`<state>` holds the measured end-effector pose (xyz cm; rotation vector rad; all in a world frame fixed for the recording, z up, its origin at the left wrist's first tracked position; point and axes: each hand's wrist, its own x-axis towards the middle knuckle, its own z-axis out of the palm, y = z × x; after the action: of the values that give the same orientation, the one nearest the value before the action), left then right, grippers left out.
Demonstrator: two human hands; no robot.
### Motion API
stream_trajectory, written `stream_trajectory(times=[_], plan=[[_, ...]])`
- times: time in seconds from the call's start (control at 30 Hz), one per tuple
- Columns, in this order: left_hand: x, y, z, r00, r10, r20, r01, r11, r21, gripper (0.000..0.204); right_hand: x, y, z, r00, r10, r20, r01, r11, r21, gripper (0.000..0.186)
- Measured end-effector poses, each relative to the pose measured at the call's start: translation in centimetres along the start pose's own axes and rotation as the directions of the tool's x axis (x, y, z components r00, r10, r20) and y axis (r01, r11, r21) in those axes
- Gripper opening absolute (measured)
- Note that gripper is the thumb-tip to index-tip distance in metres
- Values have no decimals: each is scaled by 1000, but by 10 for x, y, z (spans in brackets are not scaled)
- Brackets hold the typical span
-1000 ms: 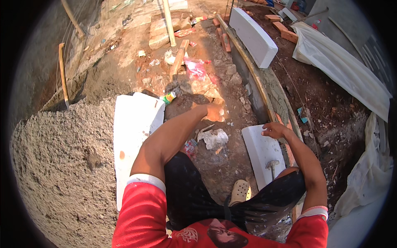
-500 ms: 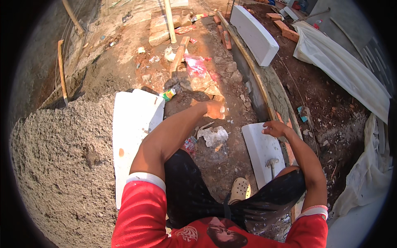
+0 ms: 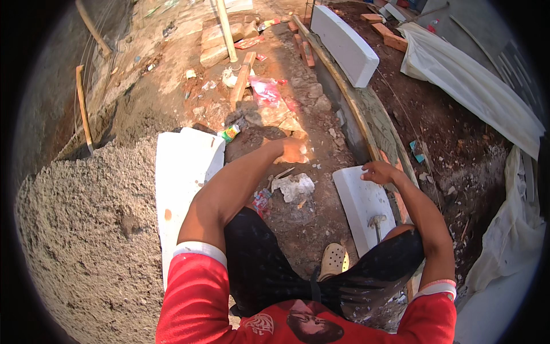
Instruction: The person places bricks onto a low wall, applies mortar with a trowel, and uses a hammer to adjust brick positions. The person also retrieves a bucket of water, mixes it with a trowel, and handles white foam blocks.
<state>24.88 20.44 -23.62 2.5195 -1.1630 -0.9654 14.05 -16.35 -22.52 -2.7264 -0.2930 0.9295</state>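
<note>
My left hand [image 3: 294,150] reaches forward over the dirt, its fingers curled together. Whatever may be in them is too small to make out; pale flecks show at the fingertips. My right hand [image 3: 379,172] hovers at the far edge of a white block [image 3: 356,189], fingers loosely bent and apart, holding nothing. On that block, beside my right knee, is a metal tool with a hammer-like head [image 3: 377,221]. Another white slab [image 3: 186,163] lies to the left, partly behind my left arm. A broken white chunk [image 3: 294,188] rests on the ground between my arms.
A heap of grey mortar [image 3: 80,229] fills the left. Right of centre runs a wooden board [image 3: 349,106] along a trench, with a white block [image 3: 346,46] standing beyond it. Ahead are a pink plastic bag [image 3: 266,90], a wooden piece [image 3: 243,80] and a pole [image 3: 226,31].
The view has shifted slightly. Both hands keep nearly the same positions and finger shapes; nothing is visibly picked up or let go.
</note>
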Motion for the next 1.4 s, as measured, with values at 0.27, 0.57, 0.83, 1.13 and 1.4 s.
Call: stream_trajectory(times=[0.27,0.57,0.83,1.13,1.4], plan=[[2,-2,0,999,-26,34,25,999,21,63,-2,0,-1,1000,-19,-5,19,1000,-16,63],[6,-8,7,999,-35,14,35,999,9,65,-2,-5,-3,999,-33,-2,32,999,-33,63],[-1,-3,3,998,-62,10,62,998,-29,65,-4,-9,-4,999,-44,1,44,999,1,62],[-5,-1,0,999,-39,6,40,999,-21,66,2,-1,-2,998,-56,-5,56,998,0,63],[-6,-2,0,999,-38,-6,38,999,-22,65,-4,-10,-8,1000,-19,20,19,999,35,61]])
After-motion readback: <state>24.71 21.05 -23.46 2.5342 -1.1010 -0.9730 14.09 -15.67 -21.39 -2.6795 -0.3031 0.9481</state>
